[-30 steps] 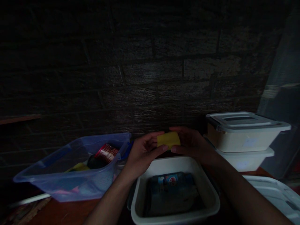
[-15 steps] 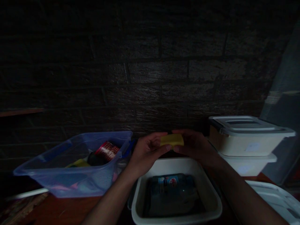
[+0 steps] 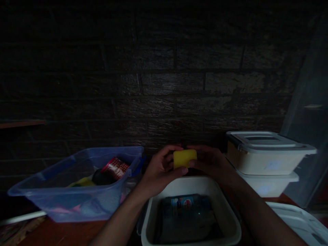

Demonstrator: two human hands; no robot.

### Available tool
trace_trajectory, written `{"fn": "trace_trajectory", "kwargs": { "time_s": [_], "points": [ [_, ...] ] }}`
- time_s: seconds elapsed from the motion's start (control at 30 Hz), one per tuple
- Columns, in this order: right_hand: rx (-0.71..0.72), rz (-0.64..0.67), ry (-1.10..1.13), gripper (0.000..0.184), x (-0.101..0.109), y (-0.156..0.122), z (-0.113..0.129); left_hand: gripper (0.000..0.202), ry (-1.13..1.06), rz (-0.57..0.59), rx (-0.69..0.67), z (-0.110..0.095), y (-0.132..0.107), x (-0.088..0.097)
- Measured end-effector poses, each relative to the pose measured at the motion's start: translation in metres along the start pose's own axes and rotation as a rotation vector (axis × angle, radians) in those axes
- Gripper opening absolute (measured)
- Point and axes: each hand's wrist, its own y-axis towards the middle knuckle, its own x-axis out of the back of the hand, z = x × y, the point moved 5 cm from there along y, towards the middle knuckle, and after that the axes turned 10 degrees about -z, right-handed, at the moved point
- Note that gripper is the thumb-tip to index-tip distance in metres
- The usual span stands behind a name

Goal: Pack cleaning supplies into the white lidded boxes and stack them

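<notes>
Both of my hands hold a small yellow sponge (image 3: 183, 158) above the near white bin. My left hand (image 3: 156, 172) grips its left and lower edge, thumb underneath. From the other side, my right hand (image 3: 216, 163) pinches it with the thumb on its lower right corner; the other fingers are partly hidden behind it. Below them stands the open white bin (image 3: 147, 225). A clear plastic bottle (image 3: 184, 212) with a blue label lies on its side in there, in deep shade.
A clear bluish tub (image 3: 84, 205) on the left holds a red can (image 3: 117, 168), a dark round thing and something yellow. Two lidded white boxes (image 3: 271, 164) are stacked at right, with a loose white lid (image 3: 299, 218) nearer me. A dark brick wall (image 3: 164, 85) rises behind.
The sponge has been tipped so more of its broad yellow face shows. Both hands stay on it, and the whole view has shifted slightly.
</notes>
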Motion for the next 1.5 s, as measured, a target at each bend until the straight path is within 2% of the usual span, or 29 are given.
{"fn": "trace_trajectory", "kwargs": {
  "time_s": [0.17, 0.4, 0.57, 0.73, 0.83, 0.97, 1.07, 1.17, 1.27, 1.4, 1.5],
  "points": [
    [0.054, 0.056, -0.004, 0.065, -0.001, 0.000, 0.003, 0.049, 0.041, -0.035, -0.016, 0.004, 0.002, 0.002],
    [0.096, 0.005, -0.071, 0.052, 0.001, 0.001, 0.000, 0.037, 0.063, -0.102, 0.020, 0.010, 0.007, 0.014],
    [0.200, -0.029, -0.261, 0.039, 0.002, -0.001, 0.004, 0.040, -0.001, -0.097, 0.168, 0.018, 0.005, 0.014],
    [0.335, -0.038, -0.411, 0.037, 0.003, -0.004, 0.012, 0.063, -0.241, -0.043, 0.327, 0.022, 0.000, 0.008],
    [0.324, -0.007, -0.335, 0.035, 0.002, -0.003, 0.014, 0.054, -0.349, -0.038, 0.338, 0.021, 0.000, 0.009],
    [0.283, 0.035, -0.190, 0.035, 0.000, -0.002, 0.015, 0.044, -0.275, -0.096, 0.311, 0.021, 0.004, 0.014],
    [0.143, 0.040, -0.124, 0.053, -0.002, -0.002, 0.009, 0.049, -0.192, -0.165, 0.259, 0.021, 0.007, 0.018],
    [0.008, 0.006, -0.076, 0.071, -0.003, 0.000, 0.000, 0.054, -0.114, -0.162, 0.192, 0.021, 0.009, 0.017],
    [-0.026, -0.021, -0.035, 0.065, -0.003, 0.002, -0.004, 0.056, -0.053, -0.136, 0.164, 0.020, 0.009, 0.015],
    [0.001, -0.032, -0.085, 0.051, 0.002, 0.004, -0.002, 0.053, -0.033, -0.125, 0.165, 0.018, 0.008, 0.014],
    [0.004, -0.014, -0.088, 0.048, 0.005, 0.004, -0.001, 0.050, -0.025, -0.135, 0.153, 0.017, 0.009, 0.014]
  ]
}}
